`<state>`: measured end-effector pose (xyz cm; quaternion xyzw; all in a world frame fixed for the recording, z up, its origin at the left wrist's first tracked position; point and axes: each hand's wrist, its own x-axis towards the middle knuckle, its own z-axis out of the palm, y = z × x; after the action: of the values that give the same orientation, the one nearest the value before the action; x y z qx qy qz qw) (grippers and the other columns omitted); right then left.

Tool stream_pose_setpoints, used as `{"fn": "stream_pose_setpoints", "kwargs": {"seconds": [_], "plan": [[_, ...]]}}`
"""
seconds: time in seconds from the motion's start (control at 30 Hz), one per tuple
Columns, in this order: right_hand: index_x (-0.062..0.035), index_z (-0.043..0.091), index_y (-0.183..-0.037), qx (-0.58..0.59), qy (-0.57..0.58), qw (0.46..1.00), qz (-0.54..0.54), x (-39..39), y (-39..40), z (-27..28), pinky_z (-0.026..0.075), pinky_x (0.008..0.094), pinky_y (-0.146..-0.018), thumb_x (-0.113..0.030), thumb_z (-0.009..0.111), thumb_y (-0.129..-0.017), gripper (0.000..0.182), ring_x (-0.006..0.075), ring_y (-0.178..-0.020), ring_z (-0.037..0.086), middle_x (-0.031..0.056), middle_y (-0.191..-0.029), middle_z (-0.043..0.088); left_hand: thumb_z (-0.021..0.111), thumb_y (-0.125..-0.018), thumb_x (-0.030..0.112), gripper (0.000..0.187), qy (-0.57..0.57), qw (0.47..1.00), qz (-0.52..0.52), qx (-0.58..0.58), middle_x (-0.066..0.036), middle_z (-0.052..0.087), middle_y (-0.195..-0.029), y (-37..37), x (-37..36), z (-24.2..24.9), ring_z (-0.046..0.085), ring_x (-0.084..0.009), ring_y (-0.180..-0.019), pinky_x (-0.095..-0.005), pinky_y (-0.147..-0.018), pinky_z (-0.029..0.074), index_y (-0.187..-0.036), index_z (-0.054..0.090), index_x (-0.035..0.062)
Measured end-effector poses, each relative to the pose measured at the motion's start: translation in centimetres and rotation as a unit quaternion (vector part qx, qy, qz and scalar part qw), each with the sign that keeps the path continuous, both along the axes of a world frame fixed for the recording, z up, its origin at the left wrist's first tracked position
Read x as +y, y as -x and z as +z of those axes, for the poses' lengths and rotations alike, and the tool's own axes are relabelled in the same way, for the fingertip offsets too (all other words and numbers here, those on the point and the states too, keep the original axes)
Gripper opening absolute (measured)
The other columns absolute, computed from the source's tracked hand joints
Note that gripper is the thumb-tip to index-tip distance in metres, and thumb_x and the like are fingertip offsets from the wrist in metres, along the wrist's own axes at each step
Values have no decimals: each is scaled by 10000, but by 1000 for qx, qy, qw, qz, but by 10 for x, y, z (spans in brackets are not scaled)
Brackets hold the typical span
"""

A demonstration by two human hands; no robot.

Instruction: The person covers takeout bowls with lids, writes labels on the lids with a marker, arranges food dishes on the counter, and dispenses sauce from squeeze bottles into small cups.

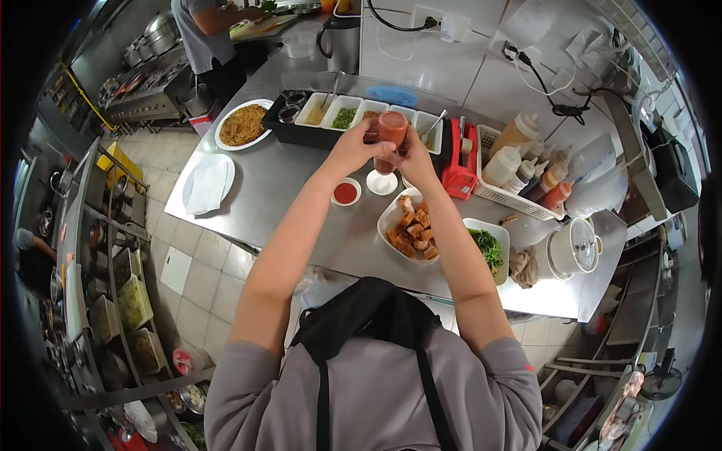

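Note:
My left hand [353,152] and my right hand [416,160] are both wrapped round a squeeze bottle [392,128] of reddish sauce, raised above the steel counter. Its broad end faces up towards me, and the lower part is partly hidden by my fingers. Just under it sits a small white sauce dish [382,184]. To the left of that, a second dish holds red sauce [346,193]. A white bowl of browned, chopped meat pieces [410,229] lies nearer to me, by my right forearm.
Topping containers [344,116] line the back. A plate of fried noodles or rice [244,126] and a plate with paper [207,186] stand left. On the right are a red dispenser [460,165], a bottle basket [519,203] and a bowl of greens [489,248]. Another person [214,34] works behind.

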<state>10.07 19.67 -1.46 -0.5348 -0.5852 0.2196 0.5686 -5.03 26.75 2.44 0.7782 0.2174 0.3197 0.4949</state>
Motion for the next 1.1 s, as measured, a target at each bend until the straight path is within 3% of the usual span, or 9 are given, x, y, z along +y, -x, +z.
{"fn": "stream_pose_setpoints", "kwargs": {"seconds": [0.13, 0.27, 0.43, 1.1], "plan": [[-32, 401, -1211, 51, -11, 999, 13, 5, -2, -14, 471, 345, -818, -151, 718, -724, 594, 252, -962, 604, 141, -1066, 592, 741, -741, 278, 744, -2, 999, -26, 44, -121, 542, -1190, -7, 6, -14, 531, -218, -1086, -331, -927, 425, -1333, 362, 32], [-34, 395, -1221, 2, -11, 1000, 2, 4, -1, -16, 472, 363, -821, -129, 696, -732, 582, 301, -981, 602, 168, -1063, 594, 739, -745, 263, 768, -26, 999, -32, 8, -114, 535, -1201, -14, 9, -28, 536, -207, -1075, -333, -915, 436, -1354, 324, 49], [-45, 399, -1225, -46, 8, 998, -39, 0, 2, -15, 470, 367, -822, -116, 684, -727, 578, 345, -995, 592, 192, -1055, 599, 741, -719, 236, 718, -3, 1000, 10, -23, -166, 560, -1167, -21, 6, -44, 567, -284, -1040, -356, -880, 446, -1306, 368, 55], [-40, 489, -1125, -7, 0, 998, -67, 11, -2, -21, 476, 361, -769, -75, 662, -701, 459, 337, -882, 617, 178, -953, 630, 701, -747, 144, 544, -24, 997, 74, -28, -165, 597, -1100, -28, -3, -39, 582, -307, -1023, -360, -862, 454, -1216, 440, 50]]}}
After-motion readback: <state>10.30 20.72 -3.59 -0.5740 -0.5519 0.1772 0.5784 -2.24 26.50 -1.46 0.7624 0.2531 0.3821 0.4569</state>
